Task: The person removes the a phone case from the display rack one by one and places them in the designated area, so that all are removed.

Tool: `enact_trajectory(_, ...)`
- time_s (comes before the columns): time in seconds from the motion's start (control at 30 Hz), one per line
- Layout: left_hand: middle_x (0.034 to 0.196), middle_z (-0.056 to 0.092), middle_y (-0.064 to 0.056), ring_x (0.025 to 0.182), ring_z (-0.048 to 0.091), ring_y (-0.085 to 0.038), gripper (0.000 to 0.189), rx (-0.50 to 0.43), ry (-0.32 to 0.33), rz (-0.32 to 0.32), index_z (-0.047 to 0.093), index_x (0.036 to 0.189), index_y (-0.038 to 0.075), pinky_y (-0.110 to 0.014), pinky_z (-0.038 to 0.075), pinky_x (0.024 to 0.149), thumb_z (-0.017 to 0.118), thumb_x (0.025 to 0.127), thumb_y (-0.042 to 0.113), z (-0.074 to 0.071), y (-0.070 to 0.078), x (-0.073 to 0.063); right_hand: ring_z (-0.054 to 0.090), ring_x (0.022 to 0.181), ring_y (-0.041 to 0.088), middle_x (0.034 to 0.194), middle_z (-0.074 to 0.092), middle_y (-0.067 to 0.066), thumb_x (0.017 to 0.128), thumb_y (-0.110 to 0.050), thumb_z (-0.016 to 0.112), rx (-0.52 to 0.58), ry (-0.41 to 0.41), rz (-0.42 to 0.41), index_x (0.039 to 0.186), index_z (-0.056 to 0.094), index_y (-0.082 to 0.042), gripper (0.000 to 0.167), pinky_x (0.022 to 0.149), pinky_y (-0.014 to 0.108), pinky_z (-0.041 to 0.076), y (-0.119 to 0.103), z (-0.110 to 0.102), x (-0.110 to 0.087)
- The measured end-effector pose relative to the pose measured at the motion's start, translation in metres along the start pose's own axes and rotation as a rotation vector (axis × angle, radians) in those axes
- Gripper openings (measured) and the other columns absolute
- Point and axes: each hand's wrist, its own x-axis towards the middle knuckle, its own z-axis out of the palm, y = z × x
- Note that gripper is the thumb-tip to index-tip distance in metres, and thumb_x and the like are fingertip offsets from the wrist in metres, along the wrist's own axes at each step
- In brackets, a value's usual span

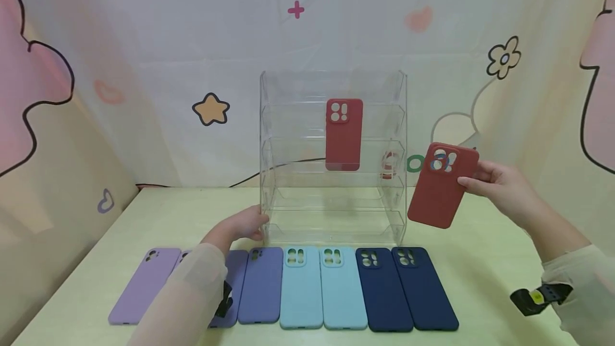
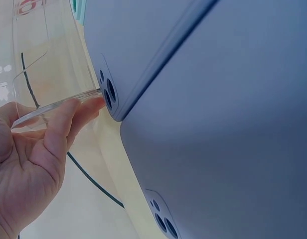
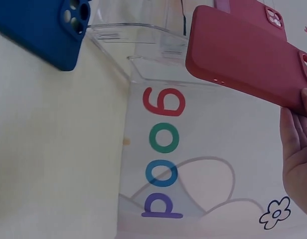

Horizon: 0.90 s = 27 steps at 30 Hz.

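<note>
My right hand [image 1: 502, 188] pinches a red phone case [image 1: 434, 196] by its right edge, thumb on the near face, in the air to the right of the clear tiered rack [image 1: 298, 228]. The case tilts, its camera cutouts at the top. A second red phone case [image 1: 343, 146] stands upright in an upper tier of the rack, right of the middle. At the rack's lower left corner my left hand [image 1: 242, 223] grips the side panel; in the left wrist view its fingers [image 2: 61, 124] lie along that clear edge.
In front of the rack lies a row of phone cases: light purple [image 1: 144, 287], violet [image 1: 261, 287], pale blue [image 1: 301, 298] and navy [image 1: 425, 292]. My left sleeve [image 1: 184, 298] covers part of the purple ones. A printed cloth [image 1: 168, 41] hangs behind the table [image 1: 485, 282].
</note>
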Motion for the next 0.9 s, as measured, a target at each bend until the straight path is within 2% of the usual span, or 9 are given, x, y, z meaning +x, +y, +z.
enact_trajectory(0.13, 0.073, 0.047, -0.007, 0.045, 0.035, -0.009, 0.049, 0.0, 0.005, -0.005, 0.025, 0.143, -0.005, -0.025, 0.04, 0.053, 0.034, 0.096, 0.007, 0.001, -0.003, 0.0, 0.062, 0.087, 0.003, 0.098, 0.068, -0.005, 0.094, -0.025, 0.056, -0.01, -0.037, 0.015, 0.133, 0.043, 0.006, 0.051, 0.076, 0.03, 0.045, 0.011, 0.001, -0.01)
enact_trajectory(0.33, 0.084, 0.053, -0.013, 0.045, 0.032, -0.009, 0.051, -0.01, 0.01, 0.004, 0.022, 0.144, -0.004, -0.024, 0.037, 0.051, 0.034, 0.096, 0.006, 0.002, -0.003, -0.002, 0.062, 0.088, 0.005, 0.102, 0.067, -0.002, 0.094, -0.026, 0.056, 0.003, -0.103, 0.063, 0.135, 0.037, 0.008, 0.056, 0.076, 0.032, 0.047, 0.031, 0.0, -0.024)
enact_trajectory(0.47, 0.079, 0.051, -0.01, 0.044, 0.032, -0.009, 0.051, -0.011, 0.001, 0.008, 0.022, 0.144, -0.004, -0.024, 0.037, 0.051, 0.033, 0.096, 0.007, 0.002, -0.002, -0.002, 0.064, 0.09, 0.008, 0.102, 0.067, 0.0, 0.095, -0.022, 0.056, 0.044, -0.15, 0.083, 0.134, 0.036, 0.011, 0.056, 0.075, 0.026, 0.049, 0.044, -0.001, -0.033)
enact_trajectory(0.7, 0.066, 0.042, -0.002, 0.044, 0.032, -0.009, 0.05, -0.004, 0.013, 0.003, 0.024, 0.143, -0.004, -0.024, 0.037, 0.051, 0.033, 0.095, 0.007, 0.003, -0.001, -0.001, 0.065, 0.095, 0.018, 0.113, 0.061, 0.021, 0.095, -0.023, 0.055, 0.049, -0.267, 0.156, 0.137, 0.026, 0.017, 0.065, 0.079, 0.032, 0.051, 0.062, -0.007, -0.04)
enact_trajectory(0.77, 0.063, 0.039, -0.001, 0.044, 0.031, -0.009, 0.05, -0.012, 0.005, 0.0, 0.023, 0.143, -0.005, -0.025, 0.036, 0.051, 0.033, 0.095, 0.008, 0.004, -0.001, -0.001, 0.065, 0.096, 0.02, 0.113, 0.062, 0.021, 0.095, -0.022, 0.054, 0.057, -0.302, 0.181, 0.136, 0.024, 0.019, 0.065, 0.079, 0.031, 0.051, 0.068, -0.008, -0.042)
enact_trajectory(0.9, 0.067, 0.042, -0.003, 0.045, 0.033, -0.01, 0.05, -0.021, -0.001, -0.01, 0.023, 0.143, -0.004, -0.025, 0.037, 0.052, 0.034, 0.095, 0.008, 0.005, -0.001, -0.001, 0.065, 0.096, 0.02, 0.11, 0.063, 0.018, 0.096, -0.017, 0.052, 0.135, -0.381, 0.205, 0.133, 0.024, 0.023, 0.061, 0.079, 0.027, 0.051, 0.081, -0.007, -0.042)
